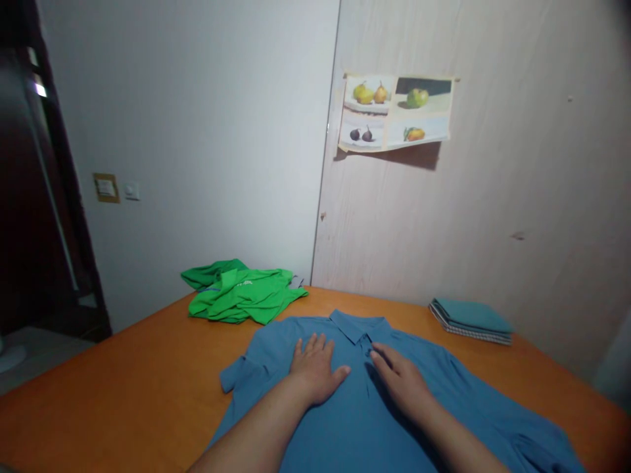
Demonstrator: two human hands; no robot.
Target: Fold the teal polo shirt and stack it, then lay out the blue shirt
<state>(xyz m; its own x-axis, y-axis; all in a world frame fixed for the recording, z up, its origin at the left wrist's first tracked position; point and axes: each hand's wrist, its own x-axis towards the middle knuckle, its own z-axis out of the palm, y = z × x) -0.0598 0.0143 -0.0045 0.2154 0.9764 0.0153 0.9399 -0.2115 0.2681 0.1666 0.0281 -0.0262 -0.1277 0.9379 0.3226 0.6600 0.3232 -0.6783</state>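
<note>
A blue short-sleeved polo shirt point(340, 420) lies front up, its collar point(352, 326) toward the wall. My left hand point(316, 369) rests flat on the chest of the shirt, fingers spread. Beside the buttoned placket point(367, 355), my right hand point(401, 381) hovers with a shadow beneath it. Its thumb and forefinger point at the placket, slightly apart, with nothing visible between them; the other fingers are partly hidden. The sleeve on the left is spread out, while the right side of the shirt has wrinkles.
The orange table point(148, 387) meets the wall at the back. Crumpled green garments point(246, 295) lie at the back left. A folded stack of teal and checked cloth point(470, 318) sits at the back right. A fruit poster point(397, 112) hangs on the wall.
</note>
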